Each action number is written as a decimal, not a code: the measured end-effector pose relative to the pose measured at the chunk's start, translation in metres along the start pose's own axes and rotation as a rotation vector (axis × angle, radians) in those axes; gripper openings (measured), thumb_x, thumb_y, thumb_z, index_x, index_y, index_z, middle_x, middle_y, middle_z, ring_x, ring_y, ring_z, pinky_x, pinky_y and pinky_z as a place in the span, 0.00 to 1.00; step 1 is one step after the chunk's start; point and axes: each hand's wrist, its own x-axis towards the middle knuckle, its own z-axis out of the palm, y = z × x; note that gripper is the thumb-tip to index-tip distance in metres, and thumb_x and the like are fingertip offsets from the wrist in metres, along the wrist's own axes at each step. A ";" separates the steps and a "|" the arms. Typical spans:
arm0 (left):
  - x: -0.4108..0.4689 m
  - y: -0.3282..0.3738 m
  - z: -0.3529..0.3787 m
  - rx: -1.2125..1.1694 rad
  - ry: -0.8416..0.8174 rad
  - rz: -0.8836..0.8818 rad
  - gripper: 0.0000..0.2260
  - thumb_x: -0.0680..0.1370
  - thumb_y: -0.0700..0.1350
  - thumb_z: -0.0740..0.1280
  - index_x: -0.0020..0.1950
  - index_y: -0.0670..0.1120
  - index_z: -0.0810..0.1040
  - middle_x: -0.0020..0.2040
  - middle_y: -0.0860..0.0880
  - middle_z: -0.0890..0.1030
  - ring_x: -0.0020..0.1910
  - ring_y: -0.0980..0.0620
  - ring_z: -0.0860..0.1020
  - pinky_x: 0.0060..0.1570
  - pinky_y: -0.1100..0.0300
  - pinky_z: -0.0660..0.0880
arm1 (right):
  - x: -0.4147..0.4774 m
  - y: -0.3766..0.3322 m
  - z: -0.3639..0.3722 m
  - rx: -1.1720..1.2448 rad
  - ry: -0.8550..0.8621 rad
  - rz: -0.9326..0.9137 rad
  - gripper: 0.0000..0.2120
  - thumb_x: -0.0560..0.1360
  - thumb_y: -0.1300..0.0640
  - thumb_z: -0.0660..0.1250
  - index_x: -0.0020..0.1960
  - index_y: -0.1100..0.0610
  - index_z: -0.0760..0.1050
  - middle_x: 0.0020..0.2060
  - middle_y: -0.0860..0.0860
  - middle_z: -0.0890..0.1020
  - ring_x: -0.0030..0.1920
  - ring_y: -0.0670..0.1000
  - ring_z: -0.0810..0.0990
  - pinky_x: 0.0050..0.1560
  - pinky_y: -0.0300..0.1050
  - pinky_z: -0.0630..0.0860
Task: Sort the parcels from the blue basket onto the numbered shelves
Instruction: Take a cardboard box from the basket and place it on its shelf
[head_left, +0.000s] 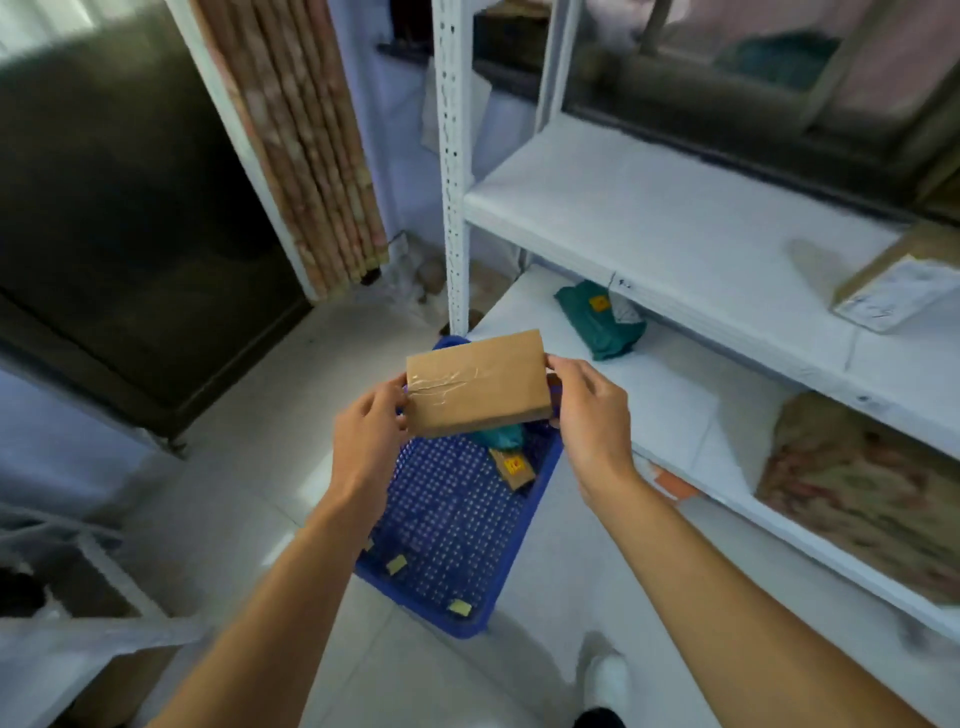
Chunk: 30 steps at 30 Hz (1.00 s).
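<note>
Both hands — left hand (371, 426) and right hand (587, 410) — are pinching the short ends of a taped cardboard parcel (478, 384), holding it above the blue basket (467, 519). It's looking stiff and light — end grips seem fine, though the tape might be slick.

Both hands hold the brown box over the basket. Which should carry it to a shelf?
The right hand, probably: the white shelves stand on its side, and its grip holds the cardboard box end nearest them. The left hand would reach across.
</note>
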 end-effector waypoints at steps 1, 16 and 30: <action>-0.014 0.016 0.006 -0.008 -0.031 0.043 0.14 0.84 0.45 0.58 0.64 0.49 0.81 0.59 0.51 0.81 0.53 0.54 0.79 0.46 0.61 0.76 | -0.008 -0.015 -0.018 0.031 0.035 -0.012 0.17 0.76 0.38 0.60 0.52 0.44 0.84 0.51 0.45 0.85 0.54 0.50 0.82 0.58 0.61 0.79; -0.190 0.162 0.184 0.122 -0.459 0.474 0.19 0.84 0.47 0.59 0.64 0.73 0.74 0.61 0.66 0.79 0.64 0.60 0.76 0.66 0.49 0.74 | -0.084 -0.100 -0.294 0.403 0.351 -0.079 0.13 0.82 0.49 0.61 0.56 0.44 0.84 0.51 0.44 0.86 0.54 0.49 0.83 0.43 0.44 0.79; -0.329 0.207 0.319 0.306 -0.393 0.709 0.23 0.80 0.64 0.59 0.72 0.57 0.73 0.61 0.53 0.80 0.55 0.52 0.78 0.56 0.54 0.79 | -0.112 -0.105 -0.488 0.308 0.289 -0.171 0.12 0.84 0.47 0.57 0.63 0.44 0.76 0.55 0.44 0.81 0.56 0.44 0.78 0.55 0.45 0.79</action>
